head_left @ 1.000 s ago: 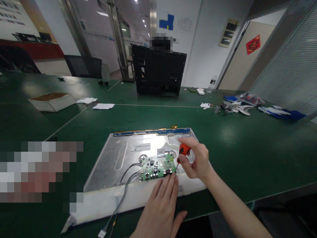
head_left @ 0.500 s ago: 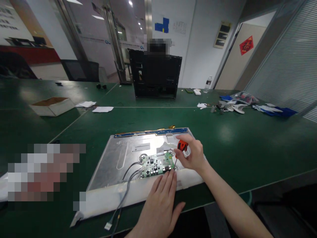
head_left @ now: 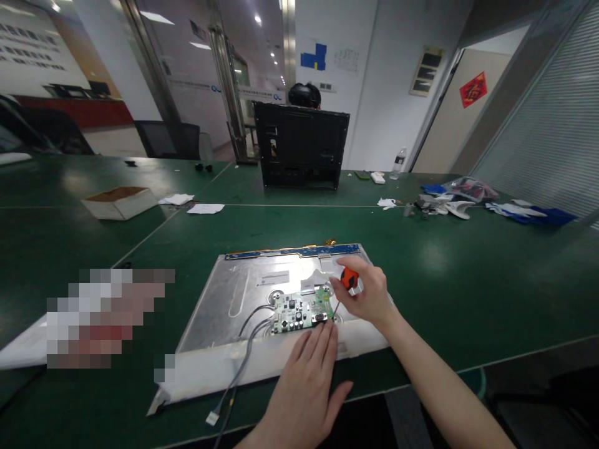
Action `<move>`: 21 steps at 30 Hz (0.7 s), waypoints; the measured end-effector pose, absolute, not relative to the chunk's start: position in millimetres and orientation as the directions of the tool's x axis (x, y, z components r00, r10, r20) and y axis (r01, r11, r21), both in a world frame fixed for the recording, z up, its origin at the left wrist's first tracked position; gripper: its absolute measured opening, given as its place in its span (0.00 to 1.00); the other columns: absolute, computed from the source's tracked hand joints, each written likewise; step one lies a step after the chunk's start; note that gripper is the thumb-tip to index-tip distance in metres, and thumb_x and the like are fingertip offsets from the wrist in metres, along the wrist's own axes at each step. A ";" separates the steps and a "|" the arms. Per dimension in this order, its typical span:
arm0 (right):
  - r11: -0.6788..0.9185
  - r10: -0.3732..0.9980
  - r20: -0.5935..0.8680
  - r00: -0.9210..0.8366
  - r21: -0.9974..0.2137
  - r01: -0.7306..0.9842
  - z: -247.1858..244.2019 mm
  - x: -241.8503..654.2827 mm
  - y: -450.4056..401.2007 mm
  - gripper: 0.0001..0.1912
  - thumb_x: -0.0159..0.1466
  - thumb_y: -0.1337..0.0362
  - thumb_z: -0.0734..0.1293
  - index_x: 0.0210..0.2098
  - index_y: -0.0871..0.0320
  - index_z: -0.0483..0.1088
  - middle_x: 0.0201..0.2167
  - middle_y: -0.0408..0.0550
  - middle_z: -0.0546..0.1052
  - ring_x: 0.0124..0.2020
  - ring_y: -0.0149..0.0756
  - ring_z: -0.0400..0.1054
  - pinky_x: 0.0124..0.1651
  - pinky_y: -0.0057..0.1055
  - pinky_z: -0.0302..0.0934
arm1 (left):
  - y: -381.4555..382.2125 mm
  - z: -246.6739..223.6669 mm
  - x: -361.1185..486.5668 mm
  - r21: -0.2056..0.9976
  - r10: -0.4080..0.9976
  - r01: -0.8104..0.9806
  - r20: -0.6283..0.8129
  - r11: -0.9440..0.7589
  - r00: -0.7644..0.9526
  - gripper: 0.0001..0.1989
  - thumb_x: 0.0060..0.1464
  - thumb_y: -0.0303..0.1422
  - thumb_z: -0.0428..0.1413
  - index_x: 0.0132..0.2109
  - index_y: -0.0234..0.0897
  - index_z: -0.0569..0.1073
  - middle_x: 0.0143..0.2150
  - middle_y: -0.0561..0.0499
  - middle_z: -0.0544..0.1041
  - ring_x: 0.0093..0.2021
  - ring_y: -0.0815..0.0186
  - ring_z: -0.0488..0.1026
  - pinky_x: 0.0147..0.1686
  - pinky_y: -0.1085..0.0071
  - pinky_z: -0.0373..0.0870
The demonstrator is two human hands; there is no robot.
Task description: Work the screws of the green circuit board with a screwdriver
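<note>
A flat silver display panel lies on the green table, with a white strip along its near side and a blue circuit strip along its far edge. A green circuit board sits on its middle, and grey cables run from the board's left end over the near edge. My right hand grips a screwdriver with an orange and black handle, its thin shaft slanting down to the board's right corner. Lying flat, my left hand has its fingers stretched out, tips at the board's near edge.
Behind the panel stands a black monitor housing, a person's dark headgear showing above it. An open box and papers lie at the left. Bags and scraps are heaped at the far right, near a bottle.
The whole view has shifted slightly, so the scene sits further right and a little lower. Both hands keep their places at the board, and the screwdriver handle appears turned.
</note>
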State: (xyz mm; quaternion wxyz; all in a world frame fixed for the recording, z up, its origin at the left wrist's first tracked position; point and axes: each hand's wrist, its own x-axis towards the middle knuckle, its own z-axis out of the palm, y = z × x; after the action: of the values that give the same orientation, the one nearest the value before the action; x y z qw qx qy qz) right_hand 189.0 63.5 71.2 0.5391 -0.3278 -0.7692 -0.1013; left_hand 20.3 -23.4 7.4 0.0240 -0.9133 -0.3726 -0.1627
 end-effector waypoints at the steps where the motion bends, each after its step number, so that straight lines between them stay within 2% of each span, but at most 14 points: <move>1: 0.770 0.397 0.894 -0.207 -0.201 0.606 71.5 189.4 63.3 0.15 0.60 0.66 0.66 0.46 0.54 0.62 0.23 0.37 0.70 0.20 0.26 0.62 0.24 0.23 0.59 | -23.3 7.8 20.2 0.081 0.673 0.688 0.315 -0.722 0.669 0.29 0.62 0.43 0.47 0.64 0.31 0.57 0.65 0.41 0.60 0.62 0.54 0.58 0.59 0.58 0.55; 8: 0.815 0.465 0.840 -0.280 -0.283 0.506 78.3 190.8 57.8 0.19 0.61 0.69 0.57 0.52 0.58 0.60 0.30 0.46 0.71 0.25 0.32 0.64 0.27 0.29 0.60 | -23.7 8.1 19.4 0.102 0.672 0.681 0.321 -0.725 0.668 0.30 0.61 0.42 0.48 0.65 0.32 0.55 0.65 0.41 0.59 0.63 0.54 0.58 0.59 0.58 0.55; 12: 0.792 0.461 0.848 -0.261 -0.261 0.551 77.0 188.7 58.2 0.17 0.61 0.70 0.59 0.51 0.57 0.61 0.29 0.44 0.70 0.24 0.30 0.64 0.26 0.27 0.59 | -24.1 8.9 20.0 0.094 0.682 0.692 0.308 -0.716 0.663 0.30 0.61 0.43 0.49 0.64 0.31 0.56 0.65 0.41 0.59 0.62 0.54 0.58 0.59 0.59 0.55; 17: 0.765 0.439 0.863 -0.251 -0.212 0.608 71.7 189.5 63.2 0.13 0.62 0.64 0.64 0.47 0.55 0.62 0.26 0.40 0.72 0.20 0.27 0.63 0.25 0.25 0.59 | -23.1 6.7 19.5 0.069 0.668 0.687 0.323 -0.723 0.670 0.30 0.61 0.43 0.48 0.64 0.32 0.56 0.65 0.41 0.59 0.62 0.54 0.58 0.59 0.59 0.56; 21: 0.779 0.468 0.839 -0.277 -0.243 0.578 74.5 193.3 62.8 0.15 0.63 0.64 0.61 0.50 0.56 0.61 0.32 0.45 0.74 0.25 0.29 0.66 0.28 0.27 0.62 | -22.0 4.1 19.1 0.063 0.656 0.682 0.350 -0.729 0.669 0.29 0.62 0.44 0.48 0.64 0.32 0.56 0.65 0.42 0.60 0.62 0.54 0.58 0.59 0.59 0.56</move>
State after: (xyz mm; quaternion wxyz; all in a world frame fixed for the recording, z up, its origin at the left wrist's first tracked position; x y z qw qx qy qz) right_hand 193.3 62.8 74.5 0.5038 -0.3278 -0.7973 -0.0546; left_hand 19.1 -22.0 4.1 0.0366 -0.9127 -0.3665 -0.1768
